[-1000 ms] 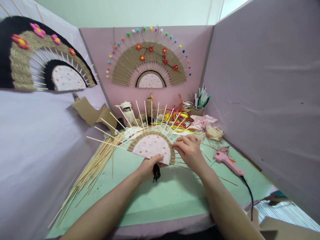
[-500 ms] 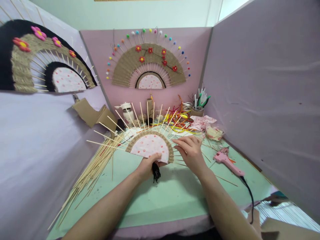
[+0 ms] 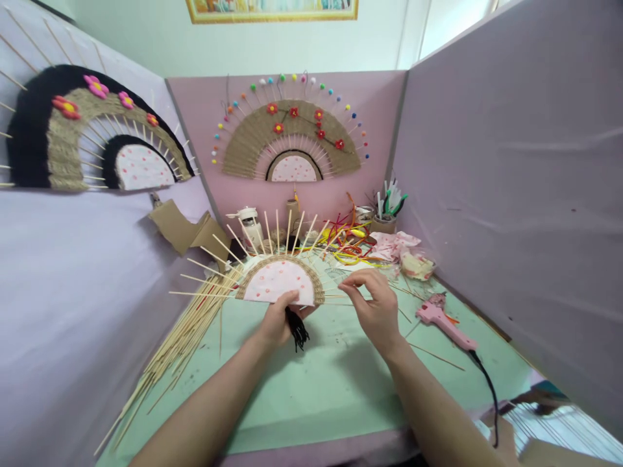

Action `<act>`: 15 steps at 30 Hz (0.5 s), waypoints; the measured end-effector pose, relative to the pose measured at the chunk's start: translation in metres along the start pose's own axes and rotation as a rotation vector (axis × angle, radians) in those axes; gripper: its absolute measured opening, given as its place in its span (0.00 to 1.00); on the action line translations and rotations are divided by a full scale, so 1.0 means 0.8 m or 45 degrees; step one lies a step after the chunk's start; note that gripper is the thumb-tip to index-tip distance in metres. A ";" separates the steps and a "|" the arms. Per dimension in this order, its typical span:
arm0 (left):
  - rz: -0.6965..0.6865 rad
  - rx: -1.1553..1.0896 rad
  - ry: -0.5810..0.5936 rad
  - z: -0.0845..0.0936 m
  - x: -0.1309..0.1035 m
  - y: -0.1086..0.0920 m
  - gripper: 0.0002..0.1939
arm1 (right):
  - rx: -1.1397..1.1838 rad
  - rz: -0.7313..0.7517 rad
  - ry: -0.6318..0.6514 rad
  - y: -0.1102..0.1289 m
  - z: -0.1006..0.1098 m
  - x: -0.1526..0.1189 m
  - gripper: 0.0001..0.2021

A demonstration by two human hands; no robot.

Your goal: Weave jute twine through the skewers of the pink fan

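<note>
A half-round handmade fan (image 3: pixel 278 280) has a white face with pink dots, a woven twine rim and thin wooden sticks (image 3: pixel 247 239) fanning outward. My left hand (image 3: pixel 278 318) grips it at the bottom edge, thumb on the front and fingers behind. A black yarn tassel (image 3: pixel 298 329) hangs beside that thumb. To the right of the fan, my right hand (image 3: pixel 372 301) is closed in a pinch at the outer end of one of the right-hand sticks. Its thumb and index fingertips meet there; the other fingers are curled.
Loose sticks (image 3: pixel 189 337) lie in a bundle at left. A pink glue gun (image 3: pixel 445 324) with a black cord rests at right. Colourful pipe cleaners (image 3: pixel 348 243), a white bottle (image 3: pixel 250 227) and a tool cup (image 3: pixel 384 224) stand behind. Finished fans (image 3: pixel 294 136) hang on the panels.
The fan has shifted left and turned so its bottom edge is nearly level. My right hand has stayed near the right-hand sticks, its fingers more curled. The view has tilted upward.
</note>
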State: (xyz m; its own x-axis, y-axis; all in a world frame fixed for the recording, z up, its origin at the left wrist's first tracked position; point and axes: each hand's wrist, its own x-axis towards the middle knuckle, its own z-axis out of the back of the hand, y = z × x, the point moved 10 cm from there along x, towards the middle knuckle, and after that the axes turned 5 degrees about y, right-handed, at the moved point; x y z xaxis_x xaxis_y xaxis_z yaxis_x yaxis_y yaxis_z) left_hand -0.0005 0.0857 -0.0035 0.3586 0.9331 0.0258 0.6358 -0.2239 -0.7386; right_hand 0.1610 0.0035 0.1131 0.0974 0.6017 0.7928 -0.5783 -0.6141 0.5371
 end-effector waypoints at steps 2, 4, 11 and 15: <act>-0.063 -0.077 -0.028 0.006 0.005 -0.018 0.07 | 0.117 -0.054 0.199 0.006 -0.027 0.001 0.06; -0.132 -0.135 -0.059 0.014 0.008 -0.036 0.06 | 0.197 -0.129 0.510 0.006 -0.068 -0.007 0.12; -0.226 -0.234 -0.128 0.027 0.008 -0.058 0.15 | 0.429 -0.509 0.877 -0.052 -0.146 -0.032 0.10; -0.119 -0.283 -0.087 0.012 0.004 -0.034 0.19 | 0.993 -0.653 0.507 -0.080 -0.141 -0.015 0.19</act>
State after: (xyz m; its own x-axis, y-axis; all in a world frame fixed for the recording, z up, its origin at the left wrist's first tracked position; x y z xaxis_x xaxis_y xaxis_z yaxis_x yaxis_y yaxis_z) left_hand -0.0234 0.0972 0.0100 0.2490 0.9679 0.0354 0.8012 -0.1853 -0.5690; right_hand 0.1054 0.0937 0.0365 -0.1744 0.9254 0.3365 0.1612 -0.3103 0.9369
